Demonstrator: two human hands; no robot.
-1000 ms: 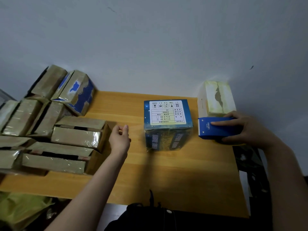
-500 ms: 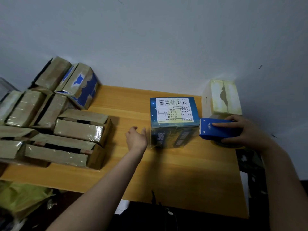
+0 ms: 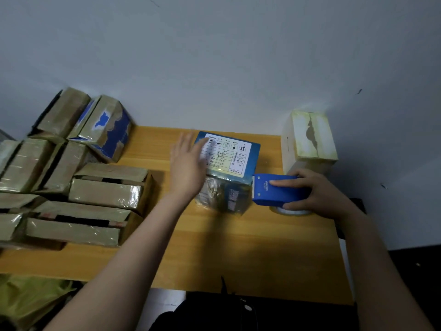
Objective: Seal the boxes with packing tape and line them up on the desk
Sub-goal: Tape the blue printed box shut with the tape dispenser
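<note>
Right grip (image 3: 319,194) was curled round a blue plastic tape dispenser (image 3: 269,194), with the index finger along its top and the thumb low on its near side. The dispenser's toothed edge sat just beside the blue box (image 3: 238,161). Under that grip a clear tape roll (image 3: 292,212) rested on the smooth orange wood desk (image 3: 214,247).

Left grip (image 3: 188,168) was flat and spread, fingers straight, holding nothing. It was blurred over the box's top left edge, and contact could not be told.

The box stood between the two grips: squarish cardboard with a white printed label on top and crinkled glossy film on its front. Behind the right grip stood a pale cream box (image 3: 310,137) with a ragged dark seam along its top. Beyond the left grip lay a pile of oblong boxes (image 3: 107,189) wrapped in shiny tan tape, one (image 3: 107,130) showing blue print.
</note>
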